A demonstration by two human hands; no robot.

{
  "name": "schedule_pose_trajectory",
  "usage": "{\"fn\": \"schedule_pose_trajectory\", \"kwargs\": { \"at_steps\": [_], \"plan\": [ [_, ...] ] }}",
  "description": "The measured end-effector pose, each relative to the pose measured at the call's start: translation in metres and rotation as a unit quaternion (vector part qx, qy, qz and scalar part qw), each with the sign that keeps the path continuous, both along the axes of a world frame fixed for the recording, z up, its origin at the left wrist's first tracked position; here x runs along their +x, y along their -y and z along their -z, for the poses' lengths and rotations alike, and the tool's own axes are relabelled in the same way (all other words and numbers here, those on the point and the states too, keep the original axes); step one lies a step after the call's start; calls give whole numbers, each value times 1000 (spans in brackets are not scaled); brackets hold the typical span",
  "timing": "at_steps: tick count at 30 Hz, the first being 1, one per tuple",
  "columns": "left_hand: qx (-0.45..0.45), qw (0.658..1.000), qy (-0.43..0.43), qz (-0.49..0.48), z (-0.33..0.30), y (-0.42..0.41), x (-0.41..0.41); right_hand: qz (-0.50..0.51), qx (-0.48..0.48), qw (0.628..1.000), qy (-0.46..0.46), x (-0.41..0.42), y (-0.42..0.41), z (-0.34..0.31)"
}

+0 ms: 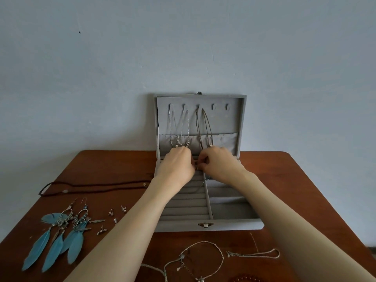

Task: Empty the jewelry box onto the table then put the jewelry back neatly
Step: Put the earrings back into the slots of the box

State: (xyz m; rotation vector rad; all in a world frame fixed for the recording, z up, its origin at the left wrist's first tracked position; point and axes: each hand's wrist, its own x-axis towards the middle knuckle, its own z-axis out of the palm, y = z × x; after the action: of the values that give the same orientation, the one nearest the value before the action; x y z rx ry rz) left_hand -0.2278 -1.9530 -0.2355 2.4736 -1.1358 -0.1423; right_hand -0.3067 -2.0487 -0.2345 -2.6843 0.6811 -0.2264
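Over the open jewelry box (230, 224), both hands (177, 165) (219, 163) pinch something small; two feather earrings (59, 235) lie left.

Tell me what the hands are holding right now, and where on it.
Both hands pinch one small piece over the jewelry box; fingers hide it.
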Motion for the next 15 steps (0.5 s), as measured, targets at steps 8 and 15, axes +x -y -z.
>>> {"fn": "schedule_pose_trajectory", "kwargs": {
  "at_steps": [8, 15],
  "plan": [
    [-8, 997, 53, 46, 6, -14, 1, -4, -54, 998, 31, -20, -15, 9],
    [-109, 991, 14, 74, -2, -50, -5, -6, -26, 994, 108, -31, -32, 3]
  ]
}}
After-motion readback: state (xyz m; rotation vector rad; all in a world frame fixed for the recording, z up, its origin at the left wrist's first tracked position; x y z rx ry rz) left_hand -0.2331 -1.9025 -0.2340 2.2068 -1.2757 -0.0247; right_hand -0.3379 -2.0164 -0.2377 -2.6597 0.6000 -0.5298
